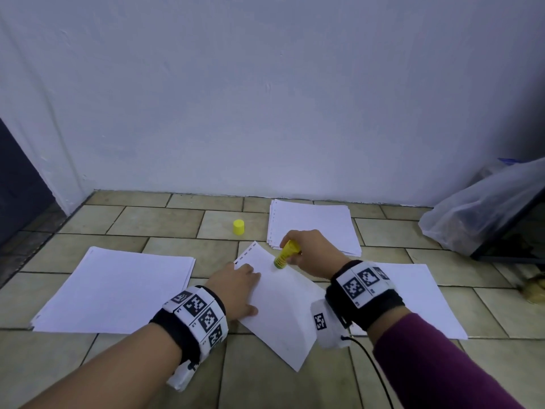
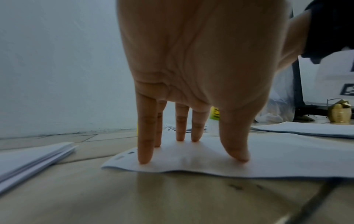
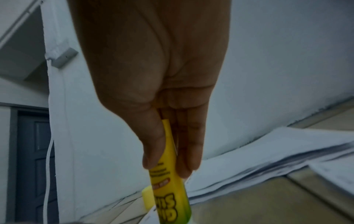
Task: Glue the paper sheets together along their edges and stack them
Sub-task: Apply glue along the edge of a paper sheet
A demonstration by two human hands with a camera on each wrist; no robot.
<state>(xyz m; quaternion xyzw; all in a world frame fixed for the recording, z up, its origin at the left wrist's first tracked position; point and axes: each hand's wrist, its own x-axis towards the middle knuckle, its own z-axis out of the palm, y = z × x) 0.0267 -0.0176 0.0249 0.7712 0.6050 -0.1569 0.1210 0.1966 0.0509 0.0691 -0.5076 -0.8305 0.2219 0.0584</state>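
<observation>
A white paper sheet [image 1: 283, 302] with punched holes along its far edge lies slanted on the tiled floor. My left hand [image 1: 236, 290] presses flat on its left part with straight, spread fingers [image 2: 145, 144]. My right hand [image 1: 309, 252] grips a yellow glue stick [image 1: 286, 253], tilted, with its tip down on the sheet near the far edge. In the right wrist view thumb and fingers pinch the glue stick [image 3: 168, 181]. The sheet [image 2: 229, 159] ripples slightly at its near edge. The yellow cap [image 1: 238, 227] stands on the floor beyond.
Paper stacks lie at the left [image 1: 118, 290], the far middle [image 1: 315, 225] and the right [image 1: 427, 299]. A plastic bag [image 1: 483, 205] and dark furniture stand at the far right. A white wall [image 1: 265, 98] runs along the back; a dark door [image 1: 17, 184] is at left.
</observation>
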